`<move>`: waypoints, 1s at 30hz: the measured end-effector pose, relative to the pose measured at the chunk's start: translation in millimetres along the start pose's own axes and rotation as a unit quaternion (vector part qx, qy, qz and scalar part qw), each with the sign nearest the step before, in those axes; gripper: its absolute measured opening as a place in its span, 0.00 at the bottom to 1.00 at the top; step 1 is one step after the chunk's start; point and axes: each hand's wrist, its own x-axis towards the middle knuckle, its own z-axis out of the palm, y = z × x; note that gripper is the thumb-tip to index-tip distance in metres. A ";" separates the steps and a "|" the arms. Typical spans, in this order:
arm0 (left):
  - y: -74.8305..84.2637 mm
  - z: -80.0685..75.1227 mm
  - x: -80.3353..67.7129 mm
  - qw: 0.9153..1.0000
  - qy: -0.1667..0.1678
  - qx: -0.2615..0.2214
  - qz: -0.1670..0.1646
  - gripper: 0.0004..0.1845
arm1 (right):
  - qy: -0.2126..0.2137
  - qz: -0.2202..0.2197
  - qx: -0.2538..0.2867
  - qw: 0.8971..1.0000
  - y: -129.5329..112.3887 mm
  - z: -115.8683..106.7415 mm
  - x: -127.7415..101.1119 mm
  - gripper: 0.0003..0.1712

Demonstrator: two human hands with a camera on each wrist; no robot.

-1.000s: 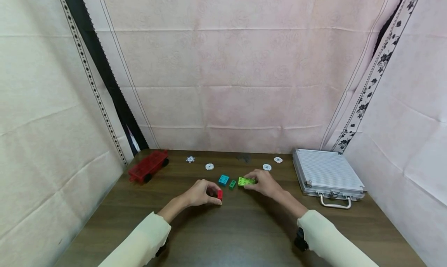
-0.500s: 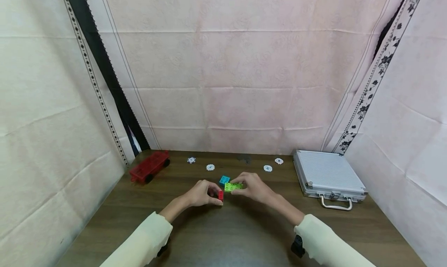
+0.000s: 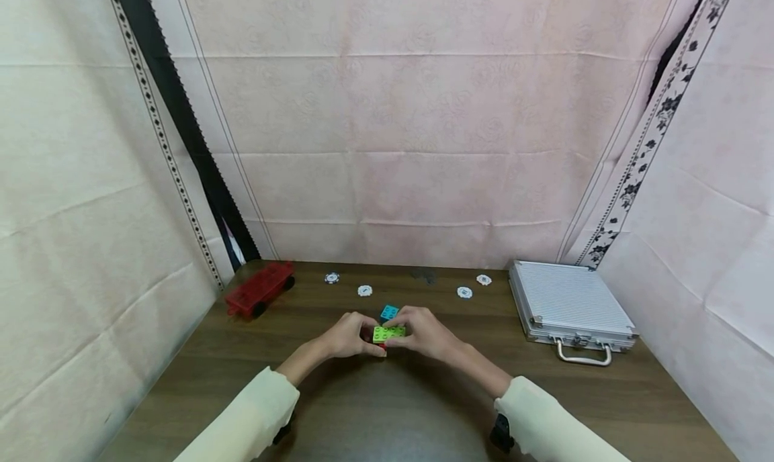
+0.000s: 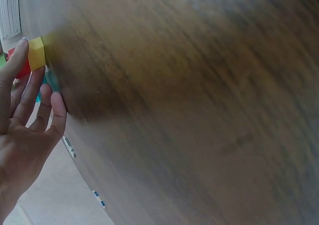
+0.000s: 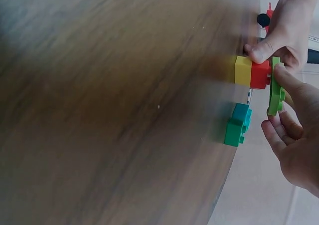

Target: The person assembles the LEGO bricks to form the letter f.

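Thumb and fingers of my left hand point(image 3: 347, 336) hold a red brick point(image 5: 259, 75), which sits on top of a yellow brick point(image 5: 243, 71) on the table. My right hand point(image 3: 424, 334) pinches a flat lime-green brick point(image 3: 388, 334) by its sides, right over the red brick's studs. Whether the studs are pressed in cannot be told. Just behind the hands stands a blue brick point(image 3: 389, 312). A green brick point(image 5: 232, 132) stands by it in the right wrist view; in the head view it is hidden.
A red toy wagon point(image 3: 261, 289) with black wheels stands at the back left. Several white poker chips, one a chip point(image 3: 365, 291) near the middle, lie toward the back. A silver case point(image 3: 571, 301) lies at the right. Cloth point(image 3: 387, 146) hangs behind the table.
My right hand has moved left with the lime-green brick, from beside the green brick to over the red one. The left hand has stayed in place.
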 end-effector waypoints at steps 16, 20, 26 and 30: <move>0.3 1.3 0.1 1.000 -0.012 -0.004 0.009 0.09 | -0.005 0.018 -0.006 1.000 -1.8 5.1 -1.4 0.19; -1.2 0.7 -0.8 1.000 -0.012 -0.002 0.010 0.09 | -0.005 0.023 -0.012 1.000 -2.5 7.4 -0.6 0.19; -2.2 0.3 -1.5 1.000 -0.011 0.011 0.013 0.10 | -0.005 0.024 -0.013 1.000 -3.5 8.2 -0.2 0.19; -1.9 -0.3 -0.2 1.000 -0.013 0.019 0.012 0.12 | -0.008 0.030 -0.018 0.999 -2.3 9.3 -0.3 0.19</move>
